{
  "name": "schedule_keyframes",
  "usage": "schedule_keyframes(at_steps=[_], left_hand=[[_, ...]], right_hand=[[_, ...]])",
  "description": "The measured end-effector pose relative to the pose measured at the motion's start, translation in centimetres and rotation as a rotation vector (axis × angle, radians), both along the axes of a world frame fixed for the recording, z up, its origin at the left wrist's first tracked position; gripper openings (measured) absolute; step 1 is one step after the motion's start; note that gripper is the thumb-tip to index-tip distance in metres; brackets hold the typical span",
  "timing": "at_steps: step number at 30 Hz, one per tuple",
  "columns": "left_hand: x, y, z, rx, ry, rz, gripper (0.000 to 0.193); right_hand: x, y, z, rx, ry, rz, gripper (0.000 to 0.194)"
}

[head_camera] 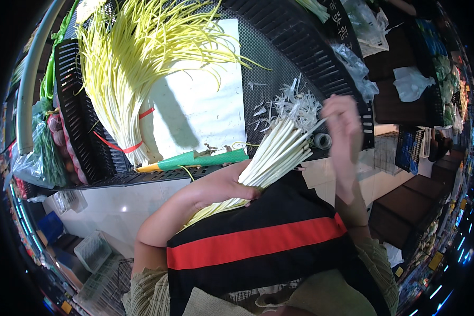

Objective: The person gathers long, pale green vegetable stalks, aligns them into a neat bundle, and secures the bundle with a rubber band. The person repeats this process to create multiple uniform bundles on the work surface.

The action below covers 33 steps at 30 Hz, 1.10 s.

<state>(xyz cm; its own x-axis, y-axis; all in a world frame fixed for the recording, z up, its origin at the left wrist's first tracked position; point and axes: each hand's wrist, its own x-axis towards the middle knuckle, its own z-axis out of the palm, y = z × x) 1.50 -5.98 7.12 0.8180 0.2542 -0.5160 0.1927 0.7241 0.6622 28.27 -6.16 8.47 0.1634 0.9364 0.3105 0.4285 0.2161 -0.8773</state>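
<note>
My left hand (229, 185) grips a bundle of pale yellow chives (280, 152), held slantwise across the front of my black apron (284, 197). Their white cut ends point up and right; the yellow leaves run back under my forearm. At the bundle's upper right, my right hand (343, 118) is blurred, its curled fingers at the tip of one splayed stalk. Whether they pinch it is unclear. Thin whitish peelings (294, 100) lie heaped just beyond the white ends. A larger bunch of yellow chives (122, 91), bound with red ties, rests on a white sheet (205, 114).
A black plastic crate (308, 51) holds the sheet and peelings. Along its near edge lies a green and yellow strip (205, 158). A small clear roll (322, 141) sits by my right wrist. Bagged greens (43, 158) stand left, near a pale pole (33, 87).
</note>
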Motion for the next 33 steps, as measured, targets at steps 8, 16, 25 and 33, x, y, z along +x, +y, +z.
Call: schedule_keyframes(at_steps=[8,16,25,33], left_hand=[[-0.2,0.5,0.3,-0.072,-0.003,-0.013,0.072],[0.3,0.4,0.2,-0.013,0.027,-0.057,0.074],[0.0,-0.4,0.1,0.052,0.064,-0.036,0.078],[0.2,-0.4,-0.2,0.015,0.0,-0.021,0.073]], right_hand=[[5.1,0.4,1.1,-0.172,-0.318,-0.042,0.013],[-2.1,-1.0,4.5,0.18,-0.612,0.487,0.011],[-3.7,-1.4,3.4,0.136,-0.615,0.712,0.017],[-4.7,-2.3,4.1,0.002,-0.723,0.721,0.013]])
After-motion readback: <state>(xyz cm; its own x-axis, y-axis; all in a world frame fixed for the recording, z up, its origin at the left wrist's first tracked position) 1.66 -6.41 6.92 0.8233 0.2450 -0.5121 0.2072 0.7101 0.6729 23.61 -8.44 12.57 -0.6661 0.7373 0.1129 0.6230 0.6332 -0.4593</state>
